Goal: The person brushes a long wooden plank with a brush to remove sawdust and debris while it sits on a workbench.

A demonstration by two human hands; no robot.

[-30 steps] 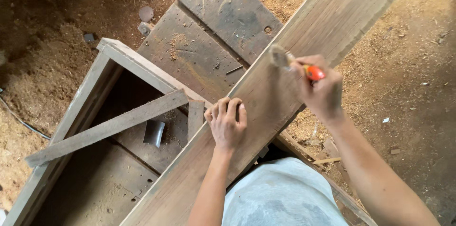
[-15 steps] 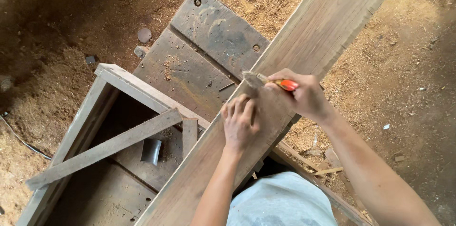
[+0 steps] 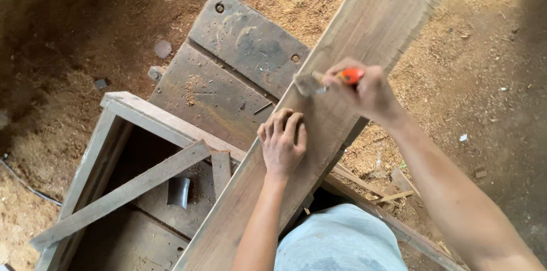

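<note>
- One open wooden frame [image 3: 114, 151] sits at the left, with one slanted strip across it.
- Two dark metal plates [image 3: 228, 66] lie on the sawdust floor [image 3: 68, 49].
- One long wooden plank [image 3: 364, 43] runs from bottom left up to top right, over the frame and plates.
- The left hand [image 3: 282, 143] lies flat on the plank, fingers spread, gripping nothing.
- The right hand [image 3: 367, 91] is closed around one orange-handled tool [image 3: 325, 80], its blurred head pointing left over the plank.
- Since half a second ago, both hands sit about the same.
</note>
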